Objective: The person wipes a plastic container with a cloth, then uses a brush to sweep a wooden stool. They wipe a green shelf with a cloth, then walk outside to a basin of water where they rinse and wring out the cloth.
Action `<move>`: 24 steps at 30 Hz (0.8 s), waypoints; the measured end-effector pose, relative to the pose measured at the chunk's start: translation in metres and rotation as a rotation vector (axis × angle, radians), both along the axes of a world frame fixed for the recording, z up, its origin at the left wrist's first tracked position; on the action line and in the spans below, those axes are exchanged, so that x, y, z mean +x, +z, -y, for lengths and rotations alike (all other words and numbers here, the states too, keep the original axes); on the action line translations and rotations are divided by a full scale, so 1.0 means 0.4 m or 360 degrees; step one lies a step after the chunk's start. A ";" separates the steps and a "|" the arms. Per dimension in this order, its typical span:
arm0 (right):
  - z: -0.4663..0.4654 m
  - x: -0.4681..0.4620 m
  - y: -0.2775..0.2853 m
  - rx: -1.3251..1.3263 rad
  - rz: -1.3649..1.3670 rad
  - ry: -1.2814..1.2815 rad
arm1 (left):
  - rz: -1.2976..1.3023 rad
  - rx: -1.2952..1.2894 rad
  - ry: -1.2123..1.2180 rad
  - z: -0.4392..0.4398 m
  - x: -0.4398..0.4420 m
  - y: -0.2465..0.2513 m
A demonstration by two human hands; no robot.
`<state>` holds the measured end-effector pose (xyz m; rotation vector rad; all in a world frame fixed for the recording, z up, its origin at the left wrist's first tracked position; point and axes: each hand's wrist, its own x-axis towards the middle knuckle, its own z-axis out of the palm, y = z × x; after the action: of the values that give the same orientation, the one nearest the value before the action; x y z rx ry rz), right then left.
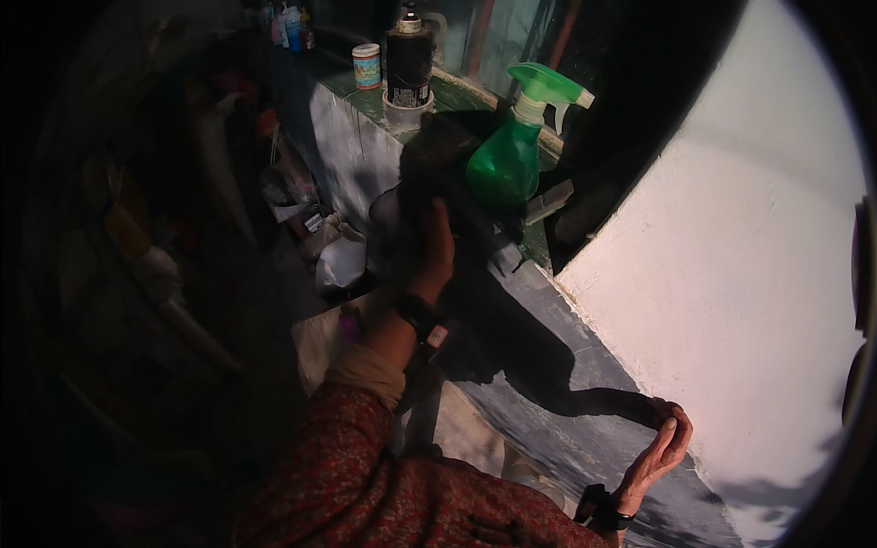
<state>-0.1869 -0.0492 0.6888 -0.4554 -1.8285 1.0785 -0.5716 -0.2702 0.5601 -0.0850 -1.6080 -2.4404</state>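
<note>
My left hand (438, 236) reaches forward over the ledge into deep shade, a black watch (421, 318) on its wrist. Its fingers are mostly lost in the dark, so what they hold or touch is hidden. A green spray bottle (503, 161) with liquid inside stands upright to the right of that hand, apart from it. Lower right, my right hand (661, 445) is bent with its fingers together beside the base of the white wall (740, 260). The fingertips are partly hidden, and no object shows in it. A black band (606, 507) circles that wrist.
Beyond the spray bottle, a black pump bottle (409, 68) and a small lidded tin (366, 67) stand on the green sill (363, 99). A flat block (549, 202) lies by the spray bottle. Dim clutter with a white bag (341, 259) is at left. Shadow crosses the grey ledge (603, 359).
</note>
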 end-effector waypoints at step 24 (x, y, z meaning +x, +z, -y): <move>0.222 -0.136 -0.005 -0.0259 0.0658 0.1075 | -0.0377 -0.0460 -0.0511 0.310 0.280 0.138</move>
<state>-0.2415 -0.1380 0.6866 -0.1494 -2.3520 1.6921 -0.4596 -0.3943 0.6155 -0.7010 -1.9430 -2.2774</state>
